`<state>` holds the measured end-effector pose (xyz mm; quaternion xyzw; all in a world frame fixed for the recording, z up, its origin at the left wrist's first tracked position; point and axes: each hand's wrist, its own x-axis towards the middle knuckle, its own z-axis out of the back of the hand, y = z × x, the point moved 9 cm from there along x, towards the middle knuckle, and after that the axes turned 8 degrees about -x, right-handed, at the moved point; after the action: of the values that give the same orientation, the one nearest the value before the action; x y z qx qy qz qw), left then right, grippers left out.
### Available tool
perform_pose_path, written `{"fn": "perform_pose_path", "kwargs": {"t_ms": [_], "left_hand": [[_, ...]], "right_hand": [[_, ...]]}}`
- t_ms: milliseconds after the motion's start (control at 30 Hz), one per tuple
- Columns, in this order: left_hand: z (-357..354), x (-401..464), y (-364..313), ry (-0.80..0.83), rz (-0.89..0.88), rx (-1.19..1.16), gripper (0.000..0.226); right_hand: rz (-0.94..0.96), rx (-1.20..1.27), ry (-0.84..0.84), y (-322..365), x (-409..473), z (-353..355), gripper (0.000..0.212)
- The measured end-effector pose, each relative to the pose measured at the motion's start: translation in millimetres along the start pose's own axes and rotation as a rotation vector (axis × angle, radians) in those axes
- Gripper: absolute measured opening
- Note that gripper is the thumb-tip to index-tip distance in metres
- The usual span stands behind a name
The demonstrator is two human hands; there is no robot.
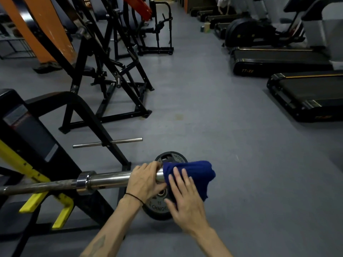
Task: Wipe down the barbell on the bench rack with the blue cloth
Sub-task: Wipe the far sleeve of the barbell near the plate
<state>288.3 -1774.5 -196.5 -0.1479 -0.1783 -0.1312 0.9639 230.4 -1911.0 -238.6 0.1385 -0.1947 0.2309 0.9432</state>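
The barbell (107, 179) lies across the bench rack (35, 138), its shiny steel sleeve pointing right. A dark blue cloth (196, 173) is draped over the sleeve's end. My left hand (145, 179) curls over the sleeve just left of the cloth and grips it. My right hand (183, 199) lies with straight, spread fingers against the near side of the cloth, pressing it to the bar end. The tip of the sleeve is hidden under the cloth.
A black weight plate (159, 210) leans on the floor below the bar end, behind my hands. The rack has yellow hooks (61, 214) and a steel peg (118, 141). Black machines stand at the left, treadmills (308, 95) at the right, grey floor between.
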Motion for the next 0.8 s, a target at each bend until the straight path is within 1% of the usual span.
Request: {"fn": "perform_pose_path", "kwargs": {"t_ms": [33, 67, 133, 200, 233, 267, 300, 367, 400, 433, 533, 600, 633, 667, 700, 767, 800], "left_hand": [[-2, 2, 3, 0.041, 0.027, -0.011, 0.057], [-3, 3, 5, 0.069, 0.045, -0.021, 0.061], [0, 5, 3, 0.06, 0.022, -0.015, 0.068], [0, 7, 0, 0.057, -0.013, 0.028, 0.073], [-3, 9, -1, 0.067, -0.035, 0.047, 0.075], [-6, 10, 0, 0.092, -0.052, 0.057, 0.078], [-9, 11, 2, 0.126, -0.063, 0.061, 0.081], [-14, 15, 5, 0.184, -0.081, 0.082, 0.083], [-11, 15, 3, 0.17, -0.094, 0.1, 0.081], [-7, 12, 1, 0.128, -0.104, 0.112, 0.078], [2, -11, -4, -0.024, -0.059, 0.073, 0.065], [3, -27, -1, -0.086, -0.013, 0.06, 0.06], [1, -31, 0, -0.083, -0.006, 0.07, 0.06], [-2, -33, 0, -0.071, -0.012, 0.087, 0.061], [-3, -34, -1, -0.065, -0.022, 0.098, 0.061], [-3, -33, -2, -0.079, -0.024, 0.082, 0.061], [-2, -32, -2, -0.085, -0.016, 0.07, 0.063]], "right_hand": [[0.026, -0.044, -0.01, -13, -1, 3, 0.068], [-0.001, -0.074, -0.029, -31, -2, 7, 0.066], [-0.174, -0.059, -0.083, -61, -7, 19, 0.064], [-0.326, 0.02, -0.1, -55, -6, 20, 0.069], [-0.336, 0.056, -0.091, -40, -3, 15, 0.072], [-0.282, 0.08, -0.072, -21, 1, 11, 0.074], [-0.185, 0.075, -0.046, -2, 3, 6, 0.075], [-0.028, -0.004, -0.009, 1, 5, 2, 0.073], [-0.018, -0.042, -0.02, -10, 5, 5, 0.071], [-0.049, -0.066, -0.036, -26, 5, 9, 0.069], [-0.294, -0.035, -0.099, -67, -1, 21, 0.066], [-0.428, 0.053, -0.129, -63, -1, 23, 0.069], [-0.443, 0.095, -0.126, -52, 2, 21, 0.072], [-0.398, 0.108, -0.108, -35, 5, 17, 0.074], [-0.308, 0.09, -0.074, -16, 6, 10, 0.076], [-0.079, 0.004, 0.005, 10, 2, -3, 0.078], [0.013, -0.053, 0.013, 9, 1, -3, 0.077]]}}
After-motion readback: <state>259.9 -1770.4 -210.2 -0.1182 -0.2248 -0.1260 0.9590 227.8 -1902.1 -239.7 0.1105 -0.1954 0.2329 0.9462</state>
